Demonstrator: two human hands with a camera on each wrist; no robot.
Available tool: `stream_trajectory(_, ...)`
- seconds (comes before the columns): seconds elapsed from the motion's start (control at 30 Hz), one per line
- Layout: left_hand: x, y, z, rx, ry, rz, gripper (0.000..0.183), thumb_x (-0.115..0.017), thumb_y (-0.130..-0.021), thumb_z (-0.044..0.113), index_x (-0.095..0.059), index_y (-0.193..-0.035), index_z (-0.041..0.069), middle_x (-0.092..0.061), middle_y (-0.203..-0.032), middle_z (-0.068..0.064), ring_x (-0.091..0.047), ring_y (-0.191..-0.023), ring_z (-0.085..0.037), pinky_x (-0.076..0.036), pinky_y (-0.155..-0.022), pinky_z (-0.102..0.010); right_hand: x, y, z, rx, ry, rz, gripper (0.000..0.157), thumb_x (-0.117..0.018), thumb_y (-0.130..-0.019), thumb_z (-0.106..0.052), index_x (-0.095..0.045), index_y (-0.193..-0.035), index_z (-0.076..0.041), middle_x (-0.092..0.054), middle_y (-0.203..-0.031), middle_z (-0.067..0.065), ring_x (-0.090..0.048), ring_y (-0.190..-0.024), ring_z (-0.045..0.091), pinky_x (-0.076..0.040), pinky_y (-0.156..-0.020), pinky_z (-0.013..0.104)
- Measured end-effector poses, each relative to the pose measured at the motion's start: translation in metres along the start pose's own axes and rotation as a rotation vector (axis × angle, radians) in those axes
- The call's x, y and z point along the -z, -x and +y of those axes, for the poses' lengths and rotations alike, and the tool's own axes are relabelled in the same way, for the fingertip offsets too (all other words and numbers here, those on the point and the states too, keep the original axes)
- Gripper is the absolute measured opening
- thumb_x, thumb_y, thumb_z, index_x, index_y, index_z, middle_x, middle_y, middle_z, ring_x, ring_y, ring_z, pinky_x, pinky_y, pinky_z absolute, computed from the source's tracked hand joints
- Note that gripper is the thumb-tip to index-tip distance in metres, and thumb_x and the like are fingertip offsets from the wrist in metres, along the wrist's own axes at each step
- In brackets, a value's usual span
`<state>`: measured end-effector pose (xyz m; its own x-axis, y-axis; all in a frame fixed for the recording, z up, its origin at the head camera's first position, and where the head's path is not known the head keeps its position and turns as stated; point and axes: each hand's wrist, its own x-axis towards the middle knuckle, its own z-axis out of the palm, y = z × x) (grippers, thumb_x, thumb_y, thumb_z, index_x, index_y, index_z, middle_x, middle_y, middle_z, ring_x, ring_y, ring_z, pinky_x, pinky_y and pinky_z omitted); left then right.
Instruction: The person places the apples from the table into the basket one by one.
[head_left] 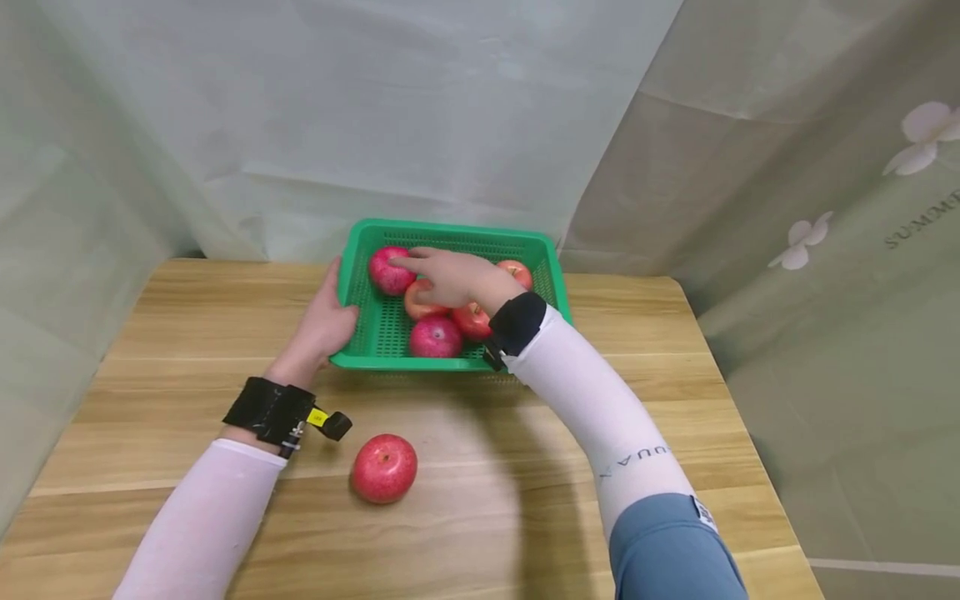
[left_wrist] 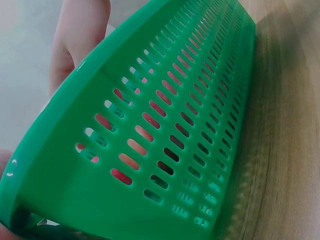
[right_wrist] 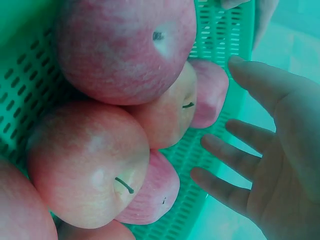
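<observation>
A green plastic basket (head_left: 450,364) with slotted walls holds several red apples (head_left: 437,337). My left hand (head_left: 330,323) grips its left end, with the thumb over the rim. Above the fruit reaches my right hand (head_left: 456,278), its fingers spread and pointing towards the apple (head_left: 387,271) at the back left of the basket. In the right wrist view those fingers (right_wrist: 227,157) are loosely extended, with a gap between them and the apples (right_wrist: 90,165). One red apple (head_left: 385,468) lies on the table in front of the basket, below my left wrist.
The wooden table (head_left: 637,400) carries the basket near its back edge. Pale curtains (head_left: 420,108) hang behind and at both sides, the right one printed with flowers. Black straps (head_left: 270,412) with small cameras sit on both wrists.
</observation>
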<state>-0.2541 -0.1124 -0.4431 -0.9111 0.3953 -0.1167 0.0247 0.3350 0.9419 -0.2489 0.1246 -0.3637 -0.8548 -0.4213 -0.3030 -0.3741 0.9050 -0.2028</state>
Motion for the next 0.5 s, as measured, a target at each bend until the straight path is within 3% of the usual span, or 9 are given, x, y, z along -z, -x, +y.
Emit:
stream_trajectory(0.2,0.002,0.0,-0.001,0.01,0.0,0.001,0.087,-0.04,-0.105,-0.003,0.011,-0.173,0.02,-0.01,-0.177,-0.022,-0.034,-0.148,-0.049,-0.041,-0.113,-0.068,-0.001,0.003,-0.004,0.064,0.005,0.017,0.059,-0.055,-0.109,-0.029,-0.043,-0.167,-0.028,-0.039,-0.17,0.006,-0.033,-0.155,0.019,-0.039,-0.119,0.033)
stream_trajectory(0.4,0.005,-0.001,-0.001,0.007,0.01,0.001,0.088,-0.039,-0.105,-0.003,0.011,-0.173,0.02,-0.012,-0.176,-0.022,-0.04,-0.143,-0.048,-0.047,-0.108,-0.066,-0.001,0.008,-0.011,0.083,-0.02,0.045,0.058,-0.059,-0.105,-0.032,-0.051,-0.162,-0.033,-0.056,-0.149,-0.001,-0.047,-0.129,0.014,-0.046,-0.101,0.033)
stream_trajectory(0.5,0.006,-0.002,-0.002,0.003,0.007,0.002,0.088,-0.039,-0.105,-0.003,0.011,-0.173,0.02,-0.013,-0.176,-0.022,-0.04,-0.142,-0.048,-0.047,-0.108,-0.066,-0.001,0.011,-0.014,0.105,-0.024,0.04,0.055,-0.061,-0.105,-0.036,-0.054,-0.16,-0.033,-0.061,-0.143,-0.003,-0.049,-0.126,0.013,-0.044,-0.104,0.03)
